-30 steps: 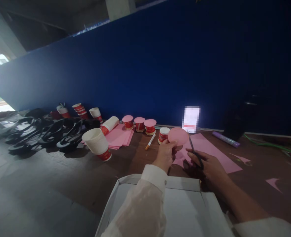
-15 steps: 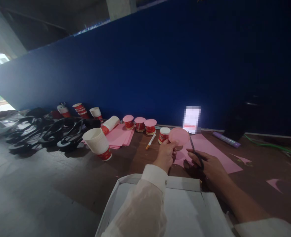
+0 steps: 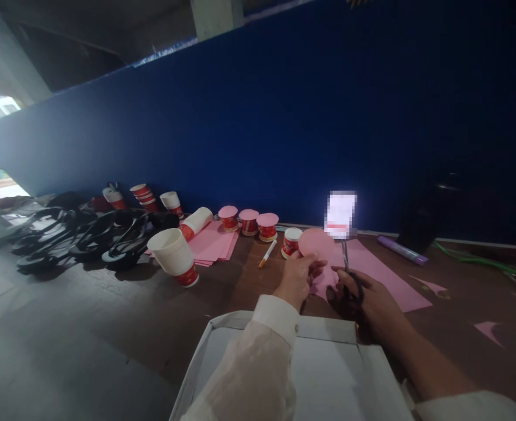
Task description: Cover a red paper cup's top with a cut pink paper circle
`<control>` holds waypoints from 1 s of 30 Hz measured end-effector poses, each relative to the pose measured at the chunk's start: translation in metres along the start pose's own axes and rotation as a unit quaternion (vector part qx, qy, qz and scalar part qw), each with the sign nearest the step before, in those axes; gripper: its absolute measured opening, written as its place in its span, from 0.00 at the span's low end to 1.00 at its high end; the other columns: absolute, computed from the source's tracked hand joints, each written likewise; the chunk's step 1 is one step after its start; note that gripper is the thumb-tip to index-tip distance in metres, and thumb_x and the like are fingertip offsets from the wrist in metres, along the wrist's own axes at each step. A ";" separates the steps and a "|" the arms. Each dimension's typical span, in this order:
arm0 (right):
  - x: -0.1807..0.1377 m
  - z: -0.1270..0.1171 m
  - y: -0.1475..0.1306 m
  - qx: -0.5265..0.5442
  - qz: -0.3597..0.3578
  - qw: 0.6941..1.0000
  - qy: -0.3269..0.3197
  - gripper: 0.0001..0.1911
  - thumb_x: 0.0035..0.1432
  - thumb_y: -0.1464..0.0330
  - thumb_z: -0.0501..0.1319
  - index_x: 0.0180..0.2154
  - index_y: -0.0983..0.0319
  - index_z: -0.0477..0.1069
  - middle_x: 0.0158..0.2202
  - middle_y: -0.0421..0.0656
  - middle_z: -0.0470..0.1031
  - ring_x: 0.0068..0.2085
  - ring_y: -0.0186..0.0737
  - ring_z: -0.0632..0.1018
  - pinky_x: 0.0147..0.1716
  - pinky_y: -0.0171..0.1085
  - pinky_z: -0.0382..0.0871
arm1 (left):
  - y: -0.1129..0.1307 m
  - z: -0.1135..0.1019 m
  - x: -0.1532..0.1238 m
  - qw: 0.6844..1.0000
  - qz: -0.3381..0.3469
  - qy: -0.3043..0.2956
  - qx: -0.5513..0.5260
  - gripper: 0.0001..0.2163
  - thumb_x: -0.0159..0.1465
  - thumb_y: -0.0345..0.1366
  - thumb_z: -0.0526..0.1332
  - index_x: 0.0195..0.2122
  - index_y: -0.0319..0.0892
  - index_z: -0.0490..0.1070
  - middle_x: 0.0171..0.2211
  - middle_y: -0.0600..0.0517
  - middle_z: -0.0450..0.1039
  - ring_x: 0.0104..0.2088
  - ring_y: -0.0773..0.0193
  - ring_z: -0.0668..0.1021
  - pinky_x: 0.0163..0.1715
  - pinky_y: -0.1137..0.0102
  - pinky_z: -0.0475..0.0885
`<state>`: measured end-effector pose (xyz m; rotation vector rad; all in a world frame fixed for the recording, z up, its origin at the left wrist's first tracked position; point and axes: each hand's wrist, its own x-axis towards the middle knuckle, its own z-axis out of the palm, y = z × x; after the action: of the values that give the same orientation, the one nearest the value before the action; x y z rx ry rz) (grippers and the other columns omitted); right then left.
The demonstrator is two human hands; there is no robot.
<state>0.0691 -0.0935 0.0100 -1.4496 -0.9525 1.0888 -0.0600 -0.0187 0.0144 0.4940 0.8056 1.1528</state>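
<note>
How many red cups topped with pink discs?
3, in a row along the blue wall: left cup, middle cup, and right cup, nearest the left hand.

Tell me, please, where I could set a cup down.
Bare tabletop shows between the nearest cup stack and white box, and between the stacked pink sheets and orange-ended marker. Crowded: around the left hand and right hand, and among dark strapped items.

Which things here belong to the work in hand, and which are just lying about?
Likely in the job: pink disc in left hand, scissors in right hand, pink sheet, three disc-topped cups.

Probably lying about: black strapped gear, green cable, pink scraps.
</note>
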 end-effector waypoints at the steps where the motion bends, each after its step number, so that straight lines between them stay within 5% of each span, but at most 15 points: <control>1: 0.000 0.000 0.000 -0.001 0.002 1.000 -0.001 0.29 0.49 0.50 0.70 0.46 0.64 0.80 0.23 0.43 0.75 0.20 0.38 0.72 0.17 0.36 0.65 | -0.001 0.000 0.000 1.000 0.000 -0.003 0.000 0.08 0.59 0.23 0.64 0.37 0.38 0.70 0.26 0.52 0.76 0.25 0.69 0.80 0.24 0.79 0.71; 14: -0.004 0.001 0.001 -0.021 0.011 1.000 -0.004 0.35 0.50 0.48 0.70 0.52 0.65 0.77 0.25 0.40 0.77 0.21 0.34 0.71 0.18 0.33 0.61 | -0.005 0.001 0.000 1.000 -0.013 -0.006 0.022 0.09 0.56 0.24 0.67 0.37 0.40 0.71 0.26 0.54 0.77 0.24 0.69 0.80 0.25 0.78 0.72; 30: -0.002 0.003 0.003 0.054 0.038 0.997 -0.027 0.37 0.45 0.50 0.75 0.53 0.64 0.77 0.25 0.40 0.77 0.26 0.38 0.77 0.26 0.35 0.73 | -0.005 0.002 -0.004 0.999 -0.020 -0.023 0.023 0.09 0.56 0.24 0.67 0.37 0.38 0.72 0.25 0.52 0.77 0.24 0.68 0.79 0.26 0.77 0.71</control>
<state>0.0660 -0.0955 0.0072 -1.3830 -0.8679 1.2212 -0.0562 -0.0239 0.0128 0.5392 0.7997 1.0840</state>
